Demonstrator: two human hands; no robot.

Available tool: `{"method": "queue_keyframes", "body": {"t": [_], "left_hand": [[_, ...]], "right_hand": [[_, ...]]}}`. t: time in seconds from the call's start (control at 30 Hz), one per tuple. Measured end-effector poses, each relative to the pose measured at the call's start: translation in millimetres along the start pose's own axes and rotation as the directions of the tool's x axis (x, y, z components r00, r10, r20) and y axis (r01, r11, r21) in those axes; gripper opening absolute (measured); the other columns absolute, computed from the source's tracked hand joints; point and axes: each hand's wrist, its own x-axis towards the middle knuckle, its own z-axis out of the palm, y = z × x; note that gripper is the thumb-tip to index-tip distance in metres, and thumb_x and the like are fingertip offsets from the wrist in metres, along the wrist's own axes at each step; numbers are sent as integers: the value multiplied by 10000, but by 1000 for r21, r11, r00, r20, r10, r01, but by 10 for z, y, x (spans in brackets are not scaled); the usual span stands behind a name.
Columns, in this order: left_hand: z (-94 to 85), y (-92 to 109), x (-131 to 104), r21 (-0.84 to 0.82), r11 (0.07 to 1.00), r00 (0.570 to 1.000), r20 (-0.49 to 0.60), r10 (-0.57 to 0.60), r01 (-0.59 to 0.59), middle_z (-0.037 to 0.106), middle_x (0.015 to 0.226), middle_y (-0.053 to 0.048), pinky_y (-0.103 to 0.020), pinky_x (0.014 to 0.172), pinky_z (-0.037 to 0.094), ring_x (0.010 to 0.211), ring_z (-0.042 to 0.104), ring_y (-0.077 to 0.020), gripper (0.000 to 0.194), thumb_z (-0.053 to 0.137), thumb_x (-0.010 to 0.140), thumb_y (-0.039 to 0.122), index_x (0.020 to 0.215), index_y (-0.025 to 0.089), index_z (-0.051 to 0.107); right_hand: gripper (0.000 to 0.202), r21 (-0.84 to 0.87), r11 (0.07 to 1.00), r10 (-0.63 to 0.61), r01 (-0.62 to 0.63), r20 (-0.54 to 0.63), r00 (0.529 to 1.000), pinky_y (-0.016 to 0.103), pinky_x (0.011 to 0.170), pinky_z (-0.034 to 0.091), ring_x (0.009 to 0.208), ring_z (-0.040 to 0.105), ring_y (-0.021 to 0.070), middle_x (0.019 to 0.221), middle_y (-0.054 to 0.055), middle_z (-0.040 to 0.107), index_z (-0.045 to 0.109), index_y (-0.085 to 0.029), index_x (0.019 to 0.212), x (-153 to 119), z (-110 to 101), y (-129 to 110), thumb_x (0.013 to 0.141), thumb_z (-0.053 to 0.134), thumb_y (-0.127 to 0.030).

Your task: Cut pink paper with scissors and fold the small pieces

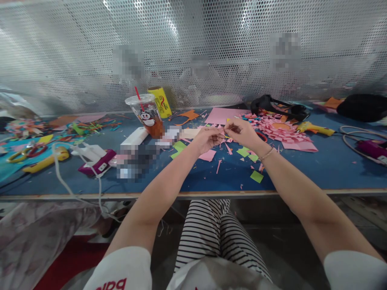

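Note:
My left hand (209,139) and my right hand (241,131) meet fingertip to fingertip above the middle of the blue table (193,177). Between the pinched fingers is a small bit of pink paper (223,131), mostly covered by them. Pink sheet paper (225,115) lies behind the hands, and a smaller pink piece (207,155) rests under the left one. Green paper squares (256,176) and thin pink strips are scattered nearby. To the right of my right hand sits a heap of folded pink paper pieces (282,128).
A plastic cup with a red straw (151,117) and a yellow can (160,101) stand left. Yellow glue guns (316,128), scissors (27,153), purple power strips (97,162) and white cables lie about. Black straps (278,108) lie before the perforated metal panel (193,52).

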Motion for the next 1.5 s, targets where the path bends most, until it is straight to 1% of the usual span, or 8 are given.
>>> {"method": "queue_keyframes", "body": {"t": [0.27,0.53,0.93,1.07,1.17,1.33,1.4,1.5], "left_hand": [[-2,-7,-6,-91,996,999,35,-12,15,607,519,-22,-149,474,432,453,541,-48,120,687,650,171,650,86,603],[41,22,-30,-181,984,998,65,5,7,600,542,-17,-137,474,419,472,530,-37,123,678,651,165,633,86,586],[36,-4,-31,-230,973,997,80,23,-4,590,575,-11,-141,501,427,506,537,-39,103,650,653,149,636,84,572],[56,10,-44,-270,963,998,66,0,18,559,545,8,-128,481,404,488,508,-27,85,626,647,126,626,100,549],[61,16,-52,-281,959,998,67,2,17,546,536,11,-128,473,399,480,495,-27,91,617,650,134,616,101,539],[52,19,-47,-271,963,999,52,6,8,537,540,19,-128,482,398,487,496,-24,85,623,650,134,637,99,546],[39,20,-40,-268,963,998,53,24,-9,534,542,23,-127,484,399,488,494,-21,86,627,642,131,635,99,548],[19,19,-32,-249,968,997,71,41,-22,525,534,26,-129,477,395,478,485,-20,97,630,639,141,615,99,545]], "right_hand": [[83,-37,995,-96,95,-21,995,238,568,426,639,515,105,731,15,586,577,-171,766,2,5,14,788,516,-223],[125,-186,942,-295,279,-64,953,285,669,459,736,569,138,782,23,631,616,-203,821,-5,-16,-26,797,499,-168],[166,-264,894,-391,362,-65,918,292,681,478,740,586,140,786,22,644,630,-216,858,-10,-32,-8,800,492,-146],[196,-323,840,-468,435,-25,884,298,727,488,786,596,143,826,26,651,629,-228,913,-13,-55,-7,813,482,-146],[241,-403,771,-521,494,48,852,326,781,488,854,598,158,898,39,653,614,-234,992,-22,-92,14,822,465,-148],[275,-503,673,-548,541,152,823,364,791,486,895,589,189,922,62,644,598,-216,1049,-41,-137,38,817,463,-154],[276,-512,673,-555,534,129,822,366,798,484,890,587,187,927,64,642,600,-211,1047,-47,-127,27,814,464,-151],[274,-502,709,-554,496,40,832,362,806,482,879,585,181,932,63,641,606,-212,1038,-51,-92,2,816,456,-148]]}}
